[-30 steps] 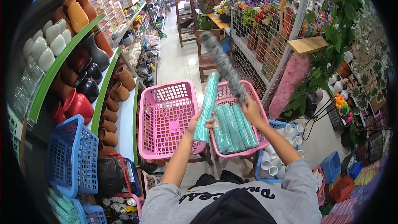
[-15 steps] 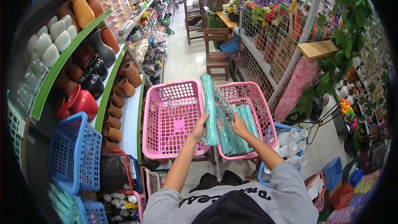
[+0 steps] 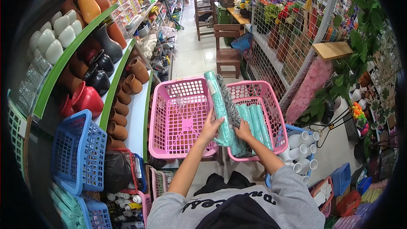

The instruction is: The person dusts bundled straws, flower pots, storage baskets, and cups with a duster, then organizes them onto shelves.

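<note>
While the left hand point(image 3: 212, 128) grips a long teal roll point(image 3: 217, 101) about its lower half, fingers wrapped round it, the right hand point(image 3: 243, 130) is closed on the base of a grey bristly roll point(image 3: 227, 99) that now lies flat alongside the teal one; a second ago that grey piece stood raised high above the baskets, and half a second ago it was already tilting down. Both rolls sit side by side over the seam between the two baskets, the hands close together and nearly touching. Judging by that drop, the grey piece is being paired with the teal one or laid down with the stock. Just to the right, more teal rolls point(image 3: 254, 121) lie packed in the right pink basket point(image 3: 271, 101), while the left pink basket point(image 3: 169, 114) looks bare apart from a faint clear wrapper. Further out, white cups point(image 3: 299, 144) fill a blue crate below the right basket, a blue basket point(image 3: 76, 152) stands on the left, and clay pots point(image 3: 127, 89) line the green-edged shelves point(image 3: 114, 89).
</note>
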A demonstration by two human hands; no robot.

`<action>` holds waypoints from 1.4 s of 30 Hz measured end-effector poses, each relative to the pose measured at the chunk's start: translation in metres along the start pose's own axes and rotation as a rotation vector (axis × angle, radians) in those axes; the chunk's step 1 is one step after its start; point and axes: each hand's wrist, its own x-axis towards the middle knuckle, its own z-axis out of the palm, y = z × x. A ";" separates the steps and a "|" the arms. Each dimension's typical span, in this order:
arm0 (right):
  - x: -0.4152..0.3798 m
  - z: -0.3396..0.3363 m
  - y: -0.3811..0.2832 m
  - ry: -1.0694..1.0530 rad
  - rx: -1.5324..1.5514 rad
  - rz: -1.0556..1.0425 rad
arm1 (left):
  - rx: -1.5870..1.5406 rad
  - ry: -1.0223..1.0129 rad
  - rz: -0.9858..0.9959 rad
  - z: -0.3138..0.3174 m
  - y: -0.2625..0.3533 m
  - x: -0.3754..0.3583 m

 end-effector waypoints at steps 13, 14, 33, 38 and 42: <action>-0.038 -0.089 -0.118 -0.129 0.889 -0.386 | 0.067 0.143 0.186 -0.002 -0.006 0.010; -0.045 -0.088 -0.123 -0.126 0.886 -0.391 | 0.068 0.167 0.212 -0.002 -0.008 0.007; -0.152 -0.089 -0.163 -0.349 1.273 -0.376 | -0.027 0.045 0.289 -0.007 0.029 -0.125; -0.187 -0.093 -0.159 -0.421 1.185 -0.472 | -0.027 0.140 0.374 0.016 0.033 -0.176; -0.225 -0.103 -0.151 -0.522 1.208 -0.535 | -0.023 0.241 0.431 0.041 0.021 -0.218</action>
